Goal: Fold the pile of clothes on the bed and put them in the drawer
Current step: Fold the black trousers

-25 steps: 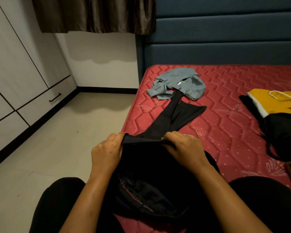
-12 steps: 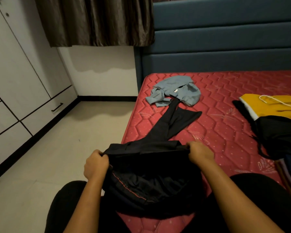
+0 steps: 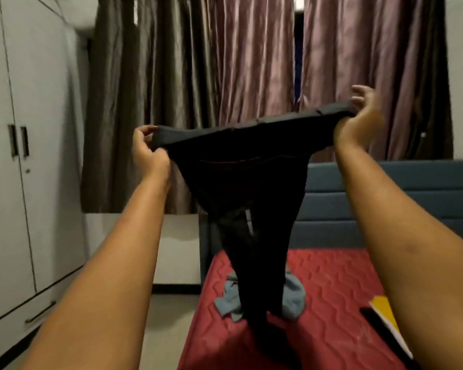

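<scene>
Left hand: the left hand (image 3: 147, 145) pinches the left end of the waistband of the black trousers (image 3: 241, 188), with its fingers curled over the cloth.
Right hand: the right hand (image 3: 358, 121) grips the other end. Thumb and forefinger are closed on the band and the other fingers spread loosely above it. It sits higher than the left.
Trousers: they hang in the air between the two hands with the waistband stretched taut. The legs dangle so that their ends reach the red mattress (image 3: 332, 289), in front of a grey-blue garment (image 3: 294, 295).
Change: half a second ago the trousers lay bunched at the lap and bed edge, with both hands low. Now both arms are raised and the garment is lifted full length (the view has tipped up toward the curtains (image 3: 198, 76) with them).
Meaning for the task: this looks like a shake-out to straighten the legs before a first fold. No fold is made yet.
Still waiting: the grey-blue garment and a yellow garment (image 3: 382, 305) lie on the bed. The drawer (image 3: 16, 316), low on the left, is closed.
</scene>
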Motion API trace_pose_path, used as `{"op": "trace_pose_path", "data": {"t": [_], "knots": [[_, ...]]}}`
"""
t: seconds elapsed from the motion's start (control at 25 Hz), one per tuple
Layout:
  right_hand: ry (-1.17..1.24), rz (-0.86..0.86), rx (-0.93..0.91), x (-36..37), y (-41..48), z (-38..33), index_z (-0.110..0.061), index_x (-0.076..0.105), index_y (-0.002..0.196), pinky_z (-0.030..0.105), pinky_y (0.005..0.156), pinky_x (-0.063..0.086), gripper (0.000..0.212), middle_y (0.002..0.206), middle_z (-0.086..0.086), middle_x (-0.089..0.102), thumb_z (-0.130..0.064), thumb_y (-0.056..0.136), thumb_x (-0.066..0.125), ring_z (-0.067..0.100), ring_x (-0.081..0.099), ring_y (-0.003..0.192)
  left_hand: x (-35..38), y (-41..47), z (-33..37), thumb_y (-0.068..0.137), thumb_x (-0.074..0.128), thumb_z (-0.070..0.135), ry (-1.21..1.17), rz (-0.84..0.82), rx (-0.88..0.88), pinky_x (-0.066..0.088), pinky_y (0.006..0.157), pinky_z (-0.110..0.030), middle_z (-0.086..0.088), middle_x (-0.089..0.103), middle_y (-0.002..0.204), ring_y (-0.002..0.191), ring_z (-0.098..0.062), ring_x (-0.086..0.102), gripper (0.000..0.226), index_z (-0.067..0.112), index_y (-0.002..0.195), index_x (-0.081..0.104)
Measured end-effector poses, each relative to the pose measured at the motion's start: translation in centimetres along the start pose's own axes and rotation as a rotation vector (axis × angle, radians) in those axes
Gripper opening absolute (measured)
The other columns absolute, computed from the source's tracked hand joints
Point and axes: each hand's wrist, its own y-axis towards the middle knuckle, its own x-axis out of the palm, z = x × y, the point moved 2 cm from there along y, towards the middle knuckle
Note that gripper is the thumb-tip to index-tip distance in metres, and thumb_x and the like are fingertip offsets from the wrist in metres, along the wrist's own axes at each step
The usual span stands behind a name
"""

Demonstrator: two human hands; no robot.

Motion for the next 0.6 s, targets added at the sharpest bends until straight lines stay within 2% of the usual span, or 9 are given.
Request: {"op": "trace_pose_path", "data": {"t": [0.08,0.16,0.2,0.28,0.36,0.44,0.52,0.6], "knots": [[-0.049,0.09,-0.083,-1.6,0.9,1.4,-0.014,0.063,0.123,0.015,0.087,0.038,0.048,0.118,0.011,0.062,-0.008,0.083,0.036,0.022,0.057,0.107,0.1,-0.1,0.0,0.08,0.046,-0.011,0.312,-0.098,0.24,0.045,0.083,-0.02,-0.012,0.053,0.114,0.097,-0.016,0.051,0.041,0.008,0.114,0.056],[-0.41,-0.027,-0.196,-4.0,-2.8,6.1,-0.024,0.062,0.124,0.029,0.088,0.042,0.054,0.12,0.01,0.059,0.005,0.084,0.04,0.032,0.053,0.106,-0.9,-3.0,-3.8,0.08,0.049,-0.011,0.66,-0.29,0.306,0.042,0.086,-0.029,-0.015,0.049,0.117,0.099,-0.026,0.052,0.048,0.007,0.123,0.056],[-0.589,-0.148,-0.256,-5.6,-5.8,9.1,-0.027,0.062,0.125,0.037,0.083,0.045,0.058,0.118,0.009,0.058,0.008,0.084,0.043,0.036,0.05,0.103,-1.8,-5.4,-6.3,0.081,0.051,-0.009,0.82,-0.432,0.298,0.043,0.085,-0.034,-0.016,0.047,0.117,0.099,-0.031,0.053,0.049,0.01,0.126,0.055],[-0.89,-0.484,-0.282,-9.9,-14.0,15.3,-0.033,0.06,0.126,0.04,0.079,0.049,0.053,0.119,0.006,0.057,0.0,0.088,0.046,0.035,0.048,0.103,-4.7,-12.0,-11.4,0.087,0.052,0.001,1.015,-0.696,0.198,0.042,0.078,-0.037,-0.014,0.047,0.113,0.098,-0.034,0.055,0.043,0.015,0.127,0.054],[-1.153,-0.939,-0.057,-14.5,-23.6,20.6,-0.039,0.053,0.131,0.038,0.092,0.048,0.043,0.13,-0.001,0.054,-0.017,0.096,0.04,0.027,0.047,0.118,-8.8,-20.2,-15.8,0.093,0.046,0.011,1.076,-0.853,-0.024,0.039,0.079,-0.033,-0.012,0.049,0.118,0.107,-0.032,0.054,0.036,0.018,0.128,0.052],[-1.242,-1.328,0.163,-19.3,-33.2,23.8,-0.038,0.047,0.136,0.035,0.104,0.041,0.04,0.141,-0.004,0.048,-0.028,0.1,0.033,0.022,0.042,0.131,-13.5,-28.9,-18.9,0.098,0.042,0.02,1.142,-0.981,-0.229,0.04,0.088,-0.03,-0.009,0.046,0.132,0.119,-0.029,0.048,0.037,0.022,0.134,0.047],[-1.287,-1.51,0.249,-22.6,-40.3,24.0,-0.031,0.049,0.137,0.034,0.103,0.039,0.042,0.144,-0.004,0.046,-0.023,0.1,0.03,0.019,0.04,0.134,-18.1,-37.5,-20.2,0.098,0.039,0.02,1.259,-1.173,-0.281,0.04,0.101,-0.034,-0.005,0.034,0.145,0.13,-0.026,0.036,0.045,0.027,0.142,0.036],[-1.368,-1.594,0.205,-23.0,-43.8,22.6,-0.026,0.049,0.135,0.034,0.101,0.039,0.041,0.143,-0.004,0.045,-0.017,0.099,0.034,0.019,0.038,0.135,-22.0,-43.1,-20.2,0.096,0.04,0.015,1.363,-1.26,-0.331,0.038,0.106,-0.035,0.0,0.022,0.153,0.137,-0.026,0.025,0.055,0.031,0.147,0.027]]}}
